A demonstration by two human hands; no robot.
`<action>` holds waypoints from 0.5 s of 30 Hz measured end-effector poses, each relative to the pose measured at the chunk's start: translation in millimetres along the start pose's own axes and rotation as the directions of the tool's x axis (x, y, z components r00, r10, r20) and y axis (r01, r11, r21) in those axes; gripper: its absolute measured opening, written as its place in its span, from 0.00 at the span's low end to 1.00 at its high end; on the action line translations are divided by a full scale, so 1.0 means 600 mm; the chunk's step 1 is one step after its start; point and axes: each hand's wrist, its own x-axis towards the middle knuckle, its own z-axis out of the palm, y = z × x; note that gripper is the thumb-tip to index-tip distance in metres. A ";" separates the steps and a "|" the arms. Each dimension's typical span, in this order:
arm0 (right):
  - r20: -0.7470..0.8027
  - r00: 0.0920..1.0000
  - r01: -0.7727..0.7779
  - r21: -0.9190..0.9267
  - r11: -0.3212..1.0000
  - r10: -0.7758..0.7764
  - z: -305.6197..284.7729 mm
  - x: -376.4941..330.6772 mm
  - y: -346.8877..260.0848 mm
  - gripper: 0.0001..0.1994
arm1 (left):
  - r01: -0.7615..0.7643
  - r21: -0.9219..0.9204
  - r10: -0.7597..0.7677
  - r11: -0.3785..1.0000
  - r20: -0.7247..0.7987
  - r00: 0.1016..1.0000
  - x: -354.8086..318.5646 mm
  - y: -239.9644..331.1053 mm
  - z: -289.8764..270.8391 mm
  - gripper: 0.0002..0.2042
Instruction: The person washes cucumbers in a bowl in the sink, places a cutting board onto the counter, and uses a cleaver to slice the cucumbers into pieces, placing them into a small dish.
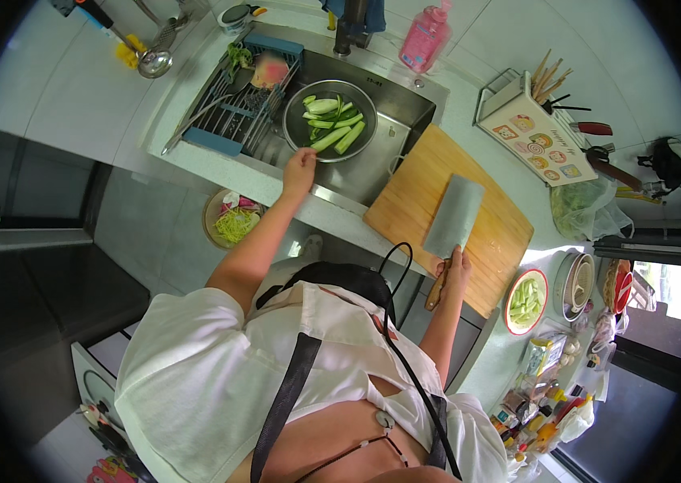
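My right hand [455,274] is closed around the wooden handle of a cleaver [455,216], whose broad grey blade lies over the wooden cutting board [497,233]. At the near rim of a round metal bowl [288,129] is my left hand [300,171], its fingers curled together. Whether they pinch the rim or the end of a vegetable piece I cannot make out. Several long pale-green vegetable pieces [348,138] lie in the bowl, which sits in the steel sink [393,133]. The board rests partly over the sink's right side.
A blue-edged drying rack [211,138] spans the sink's left. Pink bottle [426,39] and faucet [351,28] stand behind. On the right are a utensil holder [529,133], a red-rimmed bowl [526,302] of cut green pieces and several condiment bottles [546,427]. Below the counter sits a scrap bin [213,217].
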 end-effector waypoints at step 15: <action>-0.162 0.987 -0.008 0.009 1.000 0.009 0.050 -0.014 0.016 0.07 | -0.126 0.387 -0.077 0.913 0.468 0.880 0.155 -0.060 0.076 0.12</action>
